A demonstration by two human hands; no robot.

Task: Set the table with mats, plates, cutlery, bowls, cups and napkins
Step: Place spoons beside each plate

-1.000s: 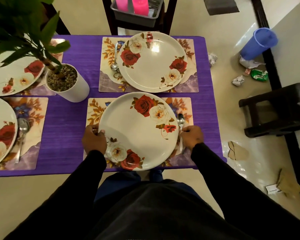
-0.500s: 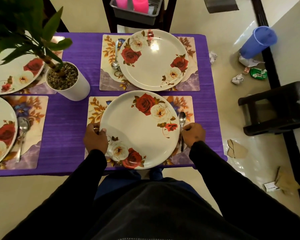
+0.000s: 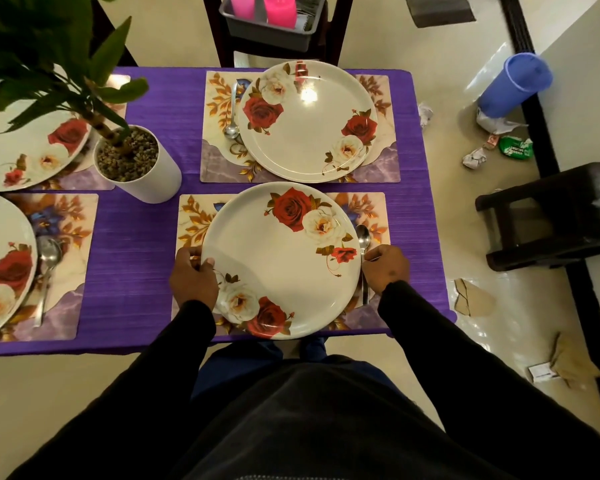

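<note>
1. Pale glossy floor (image 3: 465, 237) surrounds the scene, strewn with crumpled paper and torn card, with a tipped blue bin (image 3: 515, 84) and a dark stool (image 3: 551, 216) off to the right.
2. Purple cloth covers the worktop (image 3: 136, 244), which carries 4 floral mats, each with a plate on it.
3. Beyond the far edge stands a chair holding a grey tub (image 3: 271, 32) with 2 pink cups (image 3: 279, 8) inside.
4. Left of centre stands a white pot (image 3: 146, 174) filled with pebbles, holding a leafy plant.
5. Nearest the person lies the near mat (image 3: 191, 220), and the near plate (image 3: 278, 265) sits on it, roses at its far right and near rim.
6. On the far mat (image 3: 219, 161) rests the far plate (image 3: 309, 123), with a far spoon (image 3: 232, 126) just beside its left rim.
7. Left hand (image 3: 193, 280) has its grip curled round the near plate's left rim, thumb on top.
8. Right hand (image 3: 387, 268) pinches the handle of the near spoon (image 3: 363, 237), which lies on the near mat just beside the plate's right rim, bowl pointing away.
</note>
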